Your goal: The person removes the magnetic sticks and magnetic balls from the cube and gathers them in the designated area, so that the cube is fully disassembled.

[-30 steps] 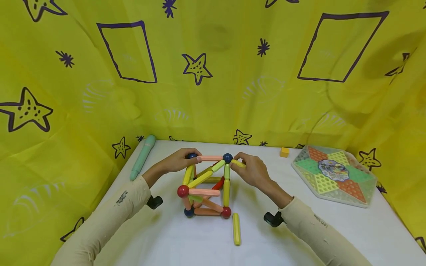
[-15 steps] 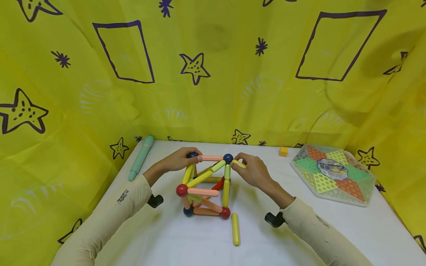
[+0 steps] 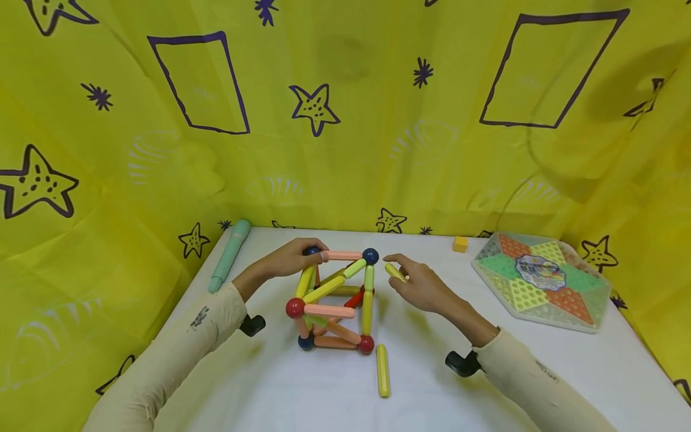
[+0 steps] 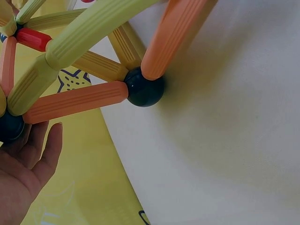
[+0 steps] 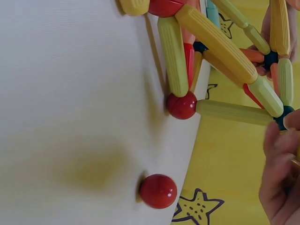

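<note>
A frame of magnetic rods and balls stands on the table. My left hand (image 3: pixel 294 258) holds its upper left corner at a blue ball (image 3: pixel 312 251), where a pink rod (image 3: pixel 345 255) begins. That rod runs across to another blue ball (image 3: pixel 370 256) at the upper right corner. Just right of this ball, my right hand (image 3: pixel 423 288) holds a short yellow rod (image 3: pixel 396 273), apart from the frame. The right wrist view shows the right hand only partly, at its edge. A red ball (image 3: pixel 295 308) joins rods at the frame's front left.
One loose yellow rod (image 3: pixel 382 371) lies in front of the frame. A loose red ball (image 5: pixel 159 191) sits on the table in the right wrist view. Farther off are a green marker-shaped tube (image 3: pixel 230 255), a yellow cube (image 3: pixel 460 244) and a hexagonal box (image 3: pixel 588 294).
My right hand has drawn back from the upper right blue ball, moving right and slightly down with the yellow rod, which has tilted more. The left hand stays on its corner.
</note>
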`<state>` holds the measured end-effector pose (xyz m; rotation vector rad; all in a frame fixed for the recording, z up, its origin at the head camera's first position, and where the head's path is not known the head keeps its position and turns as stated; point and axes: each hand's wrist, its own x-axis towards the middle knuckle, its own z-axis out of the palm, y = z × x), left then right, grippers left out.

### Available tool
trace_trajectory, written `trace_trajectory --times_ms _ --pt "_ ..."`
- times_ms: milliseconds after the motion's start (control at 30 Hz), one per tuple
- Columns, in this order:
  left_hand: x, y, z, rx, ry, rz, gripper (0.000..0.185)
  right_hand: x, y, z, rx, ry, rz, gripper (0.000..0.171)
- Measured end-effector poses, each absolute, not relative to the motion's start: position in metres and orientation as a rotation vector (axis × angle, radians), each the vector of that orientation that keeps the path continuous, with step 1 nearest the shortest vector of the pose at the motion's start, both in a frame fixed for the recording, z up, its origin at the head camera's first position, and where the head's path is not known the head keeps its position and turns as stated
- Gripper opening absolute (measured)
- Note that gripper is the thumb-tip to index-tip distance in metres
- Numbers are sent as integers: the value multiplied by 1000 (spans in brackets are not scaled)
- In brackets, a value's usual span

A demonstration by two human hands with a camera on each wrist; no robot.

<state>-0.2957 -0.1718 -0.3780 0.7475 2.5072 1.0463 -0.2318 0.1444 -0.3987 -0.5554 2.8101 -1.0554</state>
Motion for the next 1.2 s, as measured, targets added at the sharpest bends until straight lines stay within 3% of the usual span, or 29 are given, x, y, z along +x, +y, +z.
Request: trace_trajectory --times_ms 267,600,1000,1200 --pt "-297 -172 -378 756 2503 1047 33 -209 167 -415 -540 2621 -985 35" --pt "-298 -173 -377 778 2509 1036 32 -173 168 -446 -370 2364 -834 39" --pt "-298 -171 -379 747 2508 1024 33 -163 170 -451 -482 2337 -864 40" --pt "-298 -171 -378 735 2512 1016 34 -159 172 -456 -508 2257 -1021 49"
